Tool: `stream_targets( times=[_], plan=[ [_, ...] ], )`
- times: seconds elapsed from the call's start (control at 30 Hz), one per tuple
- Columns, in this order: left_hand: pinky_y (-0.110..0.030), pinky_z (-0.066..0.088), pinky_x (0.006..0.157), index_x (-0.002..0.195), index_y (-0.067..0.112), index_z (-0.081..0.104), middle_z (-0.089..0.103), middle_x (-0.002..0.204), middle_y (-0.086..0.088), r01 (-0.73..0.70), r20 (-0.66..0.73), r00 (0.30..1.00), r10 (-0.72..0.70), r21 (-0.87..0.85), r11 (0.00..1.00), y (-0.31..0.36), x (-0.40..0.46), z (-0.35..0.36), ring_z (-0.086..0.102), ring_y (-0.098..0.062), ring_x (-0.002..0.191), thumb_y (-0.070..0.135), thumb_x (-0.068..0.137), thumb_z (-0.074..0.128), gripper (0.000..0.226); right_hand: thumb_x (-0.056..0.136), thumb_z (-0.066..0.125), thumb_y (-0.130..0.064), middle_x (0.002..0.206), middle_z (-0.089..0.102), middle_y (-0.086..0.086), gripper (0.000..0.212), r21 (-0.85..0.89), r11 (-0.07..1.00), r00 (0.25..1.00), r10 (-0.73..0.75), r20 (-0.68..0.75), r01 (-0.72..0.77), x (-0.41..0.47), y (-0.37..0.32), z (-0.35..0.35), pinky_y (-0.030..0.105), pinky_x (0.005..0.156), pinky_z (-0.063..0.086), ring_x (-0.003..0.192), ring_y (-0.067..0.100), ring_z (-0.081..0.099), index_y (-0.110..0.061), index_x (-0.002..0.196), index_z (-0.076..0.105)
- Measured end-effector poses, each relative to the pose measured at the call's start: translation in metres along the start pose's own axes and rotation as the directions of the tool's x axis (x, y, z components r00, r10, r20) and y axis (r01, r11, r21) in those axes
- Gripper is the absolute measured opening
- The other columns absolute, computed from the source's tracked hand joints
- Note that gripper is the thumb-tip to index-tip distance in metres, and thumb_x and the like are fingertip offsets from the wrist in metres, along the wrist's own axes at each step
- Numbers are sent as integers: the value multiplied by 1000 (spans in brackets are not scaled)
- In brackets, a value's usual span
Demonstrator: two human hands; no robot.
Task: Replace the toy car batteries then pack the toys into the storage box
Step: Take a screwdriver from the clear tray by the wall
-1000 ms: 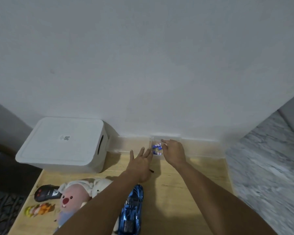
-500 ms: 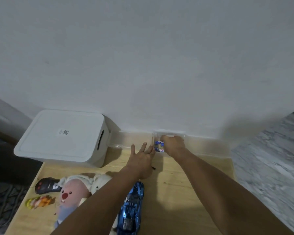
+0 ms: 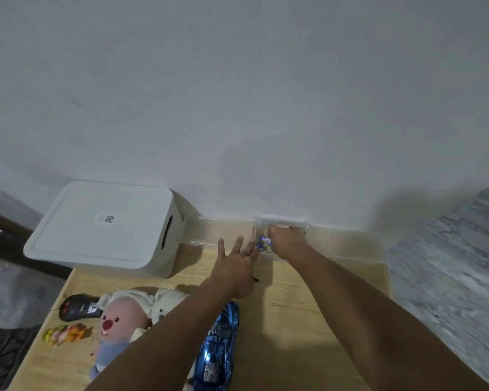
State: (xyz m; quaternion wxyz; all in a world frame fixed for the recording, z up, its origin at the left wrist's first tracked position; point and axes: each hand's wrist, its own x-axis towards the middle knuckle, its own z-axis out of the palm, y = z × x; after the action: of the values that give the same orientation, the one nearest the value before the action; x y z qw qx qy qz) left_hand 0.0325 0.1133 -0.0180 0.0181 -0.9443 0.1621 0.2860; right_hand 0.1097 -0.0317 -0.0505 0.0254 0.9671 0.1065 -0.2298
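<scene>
- Right hand [image 3: 287, 240] reaches into a small clear plastic container [image 3: 280, 222] at the back edge of the wooden table [image 3: 294, 320], hard against the wall. Fingers are hidden behind the knuckles; cannot tell whether they pinch anything yet.
- Batteries [image 3: 263, 242], blue-and-white wrapped, lie in that container, touching the left side of the right hand. Too small and blurred to count or to read polarity; their long axes seem to run roughly across the view, tilted.
- Left hand [image 3: 235, 263] lies flat, fingers spread wide and straight, fingertips at the container's near left wall, holding nothing; seemingly steadying it.
- Step in hand, by my reading: picking fresh batteries out. Best done with the left hand bracing the light container so it does not slide, and the right pinching one battery across its middle and lifting straight up over the wall.
- Blue toy car [image 3: 218, 348] sits near the table's front, partly under the left forearm. Long axis runs front to back; which end is the nose I cannot tell.
- White storage box [image 3: 102, 224] stands back left, lid on. Plush toy [image 3: 119, 320], black remote [image 3: 78, 306] and small figurine [image 3: 64, 334] lie front left, unpacked.
</scene>
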Motion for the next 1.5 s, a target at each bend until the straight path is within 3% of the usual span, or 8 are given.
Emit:
stream_targets(
  times=[0.23, 0.4, 0.57, 0.8, 0.93, 1.1, 1.23, 1.5],
  plan=[
    [-62, -12, 113, 156, 17, -1, -9, 163, 2, 8, 1, 1000, -8, -28, 1000, 1, 0, 0, -16, -24, 149, 26, 96, 44, 75, 93, 47, -13, 118, 63, 10, 30, 18, 1000, 1000, 13, -18, -13, 0, 1, 1, 31, 84, 46, 110, 30, 58, -15, 122, 52],
    [-63, -10, 114, 156, 17, -1, -8, 163, 2, 9, 4, 1000, -9, -14, 1000, 2, 1, -1, -15, -24, 149, 27, 96, 46, 77, 100, 33, -32, 132, 52, 4, 35, 283, 956, 989, 38, 140, -77, 4, -7, 10, 25, 80, 35, 118, 25, 51, -20, 128, 51],
    [-62, -11, 114, 155, 19, -4, -9, 163, 3, 11, 2, 1000, -11, -36, 999, 1, 1, 0, -15, -24, 149, 27, 96, 46, 78, 99, 45, -34, 122, 58, 4, 28, 409, 910, 976, -19, 215, -72, 11, -15, 11, 28, 76, 39, 107, 23, 55, -18, 119, 57],
    [-63, -10, 114, 155, 19, -4, -7, 163, 2, 3, 5, 1000, -3, -50, 999, 0, 1, 0, -15, -25, 149, 29, 96, 45, 77, 98, 49, -30, 129, 53, 8, 30, 345, 936, 960, -34, 277, -67, 13, -15, 1, 33, 96, 41, 116, 28, 51, -14, 123, 52],
    [-63, -9, 114, 155, 18, -3, -7, 163, 2, 3, 6, 1000, -3, -52, 999, 0, 1, 0, -15, -25, 149, 29, 96, 44, 76, 92, 53, -31, 133, 53, 8, 35, 300, 952, 976, -9, 218, -58, 16, -11, -1, 41, 100, 41, 119, 32, 52, -18, 124, 53],
    [-64, -7, 114, 155, 16, -1, -6, 164, 2, 4, 6, 1000, -4, -32, 999, 0, 1, 1, -13, -26, 149, 29, 96, 43, 75, 94, 48, -24, 125, 58, 12, 32, 259, 964, 987, 14, 163, -57, 15, -3, 0, 18, 66, 38, 114, 31, 55, -13, 124, 53],
    [-64, -7, 114, 155, 16, -3, -7, 163, 2, 7, 16, 1000, -6, -25, 1000, 2, 0, -1, -14, -26, 149, 30, 96, 43, 76, 94, 43, -19, 129, 56, 14, 33, 255, 966, 994, 5, 110, -33, 9, 0, 0, 32, 88, 44, 115, 34, 54, -18, 127, 47],
    [-64, -7, 114, 155, 15, 3, -7, 163, 1, 18, 3, 1000, -17, -44, 999, 3, 1, 1, -14, -26, 149, 31, 95, 44, 75, 90, 45, 0, 125, 60, 10, 45, 333, 935, 991, -94, -96, 121, -18, 3, -13, 36, 88, 48, 115, 30, 54, -18, 131, 51]
  ],
)
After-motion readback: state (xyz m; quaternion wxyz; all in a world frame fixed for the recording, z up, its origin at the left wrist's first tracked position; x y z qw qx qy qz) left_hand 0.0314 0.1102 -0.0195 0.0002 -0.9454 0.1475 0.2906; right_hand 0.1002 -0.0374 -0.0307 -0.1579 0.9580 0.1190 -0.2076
